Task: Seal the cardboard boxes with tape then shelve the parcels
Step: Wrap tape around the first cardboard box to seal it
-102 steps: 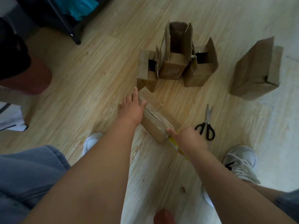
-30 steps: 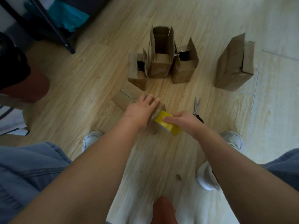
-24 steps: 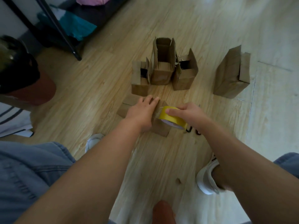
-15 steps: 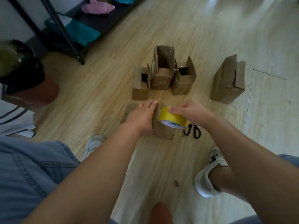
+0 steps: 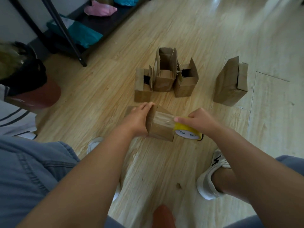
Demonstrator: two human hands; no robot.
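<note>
Box [image 5: 160, 129] being taped | left hand [image 5: 137, 120]: fingers [image 5: 147, 105] curled round box, 9 o'clock | right hand [image 5: 200, 120]: fingers [image 5: 180, 119] pinching roll [image 5: 187, 132], 3 o'clock | next: tape [image 5: 162, 119] to be cut

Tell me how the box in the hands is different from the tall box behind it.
The held box is closed, with tape from the roll across it; the tall box is open, flaps standing up. The held box lies low, held by the left hand; the tall box stands upright, untouched. Both are brown cardboard on the floor.
</note>
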